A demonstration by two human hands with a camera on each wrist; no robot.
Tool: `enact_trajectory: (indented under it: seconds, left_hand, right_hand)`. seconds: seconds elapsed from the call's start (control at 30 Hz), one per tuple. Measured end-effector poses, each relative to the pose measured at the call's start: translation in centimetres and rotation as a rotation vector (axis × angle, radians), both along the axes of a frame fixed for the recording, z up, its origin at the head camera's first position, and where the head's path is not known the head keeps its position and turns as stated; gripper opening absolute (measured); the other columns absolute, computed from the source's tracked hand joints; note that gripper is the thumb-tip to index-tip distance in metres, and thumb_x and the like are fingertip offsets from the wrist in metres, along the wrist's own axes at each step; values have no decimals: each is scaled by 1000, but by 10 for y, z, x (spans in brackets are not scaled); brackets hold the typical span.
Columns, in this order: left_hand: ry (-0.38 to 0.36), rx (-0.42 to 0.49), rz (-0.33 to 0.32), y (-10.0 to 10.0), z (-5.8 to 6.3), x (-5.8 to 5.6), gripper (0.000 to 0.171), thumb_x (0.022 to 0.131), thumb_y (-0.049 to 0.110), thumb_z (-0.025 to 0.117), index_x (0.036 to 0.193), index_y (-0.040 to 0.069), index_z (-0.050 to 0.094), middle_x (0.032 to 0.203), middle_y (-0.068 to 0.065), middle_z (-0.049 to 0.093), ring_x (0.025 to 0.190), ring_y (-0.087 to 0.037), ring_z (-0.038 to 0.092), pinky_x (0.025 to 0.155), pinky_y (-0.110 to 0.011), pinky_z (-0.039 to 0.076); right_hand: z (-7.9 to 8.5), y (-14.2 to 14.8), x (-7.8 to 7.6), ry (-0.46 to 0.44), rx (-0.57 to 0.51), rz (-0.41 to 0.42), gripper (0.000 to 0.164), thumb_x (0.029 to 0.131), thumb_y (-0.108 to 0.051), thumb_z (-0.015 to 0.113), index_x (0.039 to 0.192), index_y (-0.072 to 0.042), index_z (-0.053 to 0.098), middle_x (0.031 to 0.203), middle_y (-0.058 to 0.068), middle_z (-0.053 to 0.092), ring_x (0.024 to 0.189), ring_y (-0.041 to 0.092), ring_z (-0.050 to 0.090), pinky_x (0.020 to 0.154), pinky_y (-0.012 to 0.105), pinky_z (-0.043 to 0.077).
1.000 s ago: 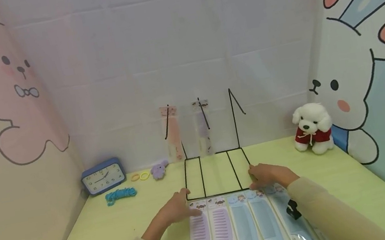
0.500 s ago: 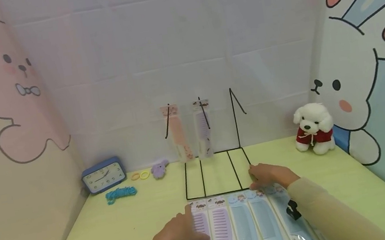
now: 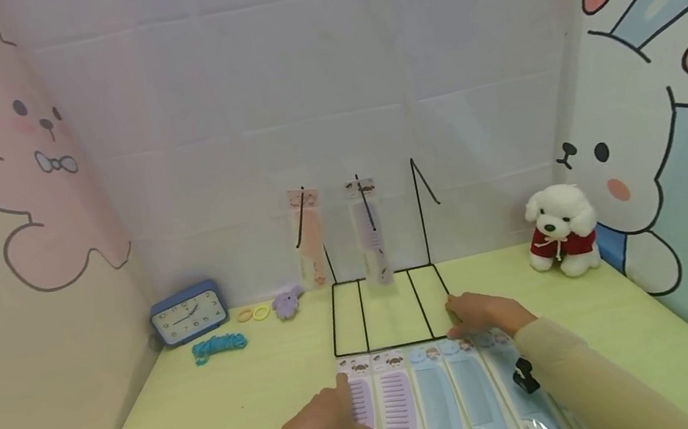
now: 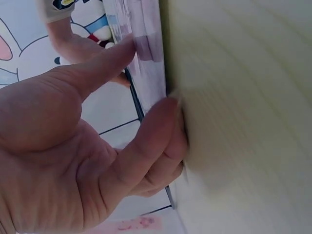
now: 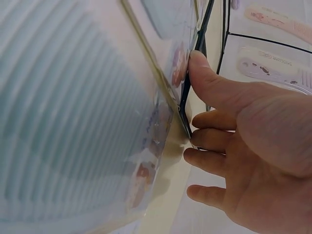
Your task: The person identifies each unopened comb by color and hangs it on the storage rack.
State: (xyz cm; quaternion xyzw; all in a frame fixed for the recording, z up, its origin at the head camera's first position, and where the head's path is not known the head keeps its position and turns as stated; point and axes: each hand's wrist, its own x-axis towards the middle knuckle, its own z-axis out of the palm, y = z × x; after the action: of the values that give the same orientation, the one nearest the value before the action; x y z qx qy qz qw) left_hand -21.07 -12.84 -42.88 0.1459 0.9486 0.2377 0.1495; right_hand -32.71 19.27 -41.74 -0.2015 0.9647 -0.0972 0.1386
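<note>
In the head view my left hand (image 3: 327, 417) is at the left edge of a packaged purple comb (image 3: 362, 401), the leftmost of a flat row. The left wrist view shows the thumb (image 4: 109, 61) on the pack's face and the curled fingers at its edge, close against the table. My right hand (image 3: 482, 312) holds the right front corner of a black wire rack (image 3: 403, 345), thumb and fingers at the wire (image 5: 201, 36). On the rack's hooks hang a packaged pink comb (image 3: 312, 256) and a packaged purple comb (image 3: 378, 265); the right hook (image 3: 426, 183) is bare.
Beside the purple packs lie several packaged blue combs (image 3: 437, 393), partly under my right forearm. A blue clock (image 3: 188, 314), blue cord (image 3: 218, 346), two hair rings (image 3: 261, 313) and a purple toy (image 3: 287, 302) are back left. A white plush dog (image 3: 562, 230) sits back right.
My left hand has come away from the rack's left front corner, nearer to me, to the leftmost purple comb's edge. The hanging packs sway slightly. My right hand stays at the rack.
</note>
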Motion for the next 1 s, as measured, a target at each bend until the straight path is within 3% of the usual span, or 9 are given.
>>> enact_trajectory:
  seconds: [0.1, 0.17, 0.27, 0.47, 0.63, 0.8, 1.0]
  left_hand:
    - [-34, 11, -3, -3, 0, -2, 101, 72, 34, 91, 139, -14, 33, 77, -16, 55, 41, -20, 56, 39, -33, 48]
    - [-14, -9, -31, -6, -1, -4, 96, 73, 34, 91, 137, -11, 35, 79, -15, 55, 48, -20, 58, 43, -32, 48]
    - [-18, 34, -75, -12, -2, -7, 87, 76, 28, 89, 136, -8, 37, 86, -16, 54, 52, -20, 57, 44, -32, 48]
    - [-145, 212, -111, -27, 2, -13, 74, 81, 4, 82, 142, 0, 40, 90, -16, 57, 50, -20, 60, 47, -32, 51]
    - [-229, 350, -89, -42, 5, -17, 71, 79, -5, 81, 141, 7, 49, 100, -16, 60, 60, -21, 64, 54, -35, 55]
    - [-276, 496, -125, -55, 9, -23, 60, 81, -7, 78, 136, 7, 57, 106, -16, 60, 65, -22, 66, 55, -35, 57]
    - [-288, 621, -110, -69, 15, -29, 59, 85, -1, 77, 139, 13, 58, 124, -19, 57, 86, -26, 70, 58, -35, 57]
  right_hand:
    - [-1, 0, 1, 4, 9, 0, 33, 94, -29, 72, 106, -2, 59, 87, 8, 58, 75, 19, 50, 72, 41, 45]
    - [-1, 0, 1, 3, 13, -10, 32, 93, -29, 73, 104, -3, 59, 82, 5, 55, 74, 20, 50, 72, 42, 45]
    - [-1, 2, 1, 4, 10, -12, 32, 93, -30, 74, 104, -3, 60, 86, 6, 57, 75, 20, 49, 72, 42, 44]
    - [3, 2, -1, 13, 12, 2, 37, 93, -29, 74, 112, 0, 62, 106, 17, 62, 76, 21, 50, 75, 43, 45]
    - [2, 0, -1, 4, 10, -6, 39, 92, -30, 74, 112, 1, 61, 90, 10, 59, 77, 21, 50, 76, 44, 46]
    - [0, -1, -1, 3, 29, -8, 41, 92, -31, 74, 114, 1, 62, 88, 7, 58, 77, 21, 51, 76, 44, 46]
    - [0, -2, -2, 14, 38, 5, 30, 92, -31, 74, 99, -4, 61, 81, 4, 54, 73, 20, 50, 71, 42, 45]
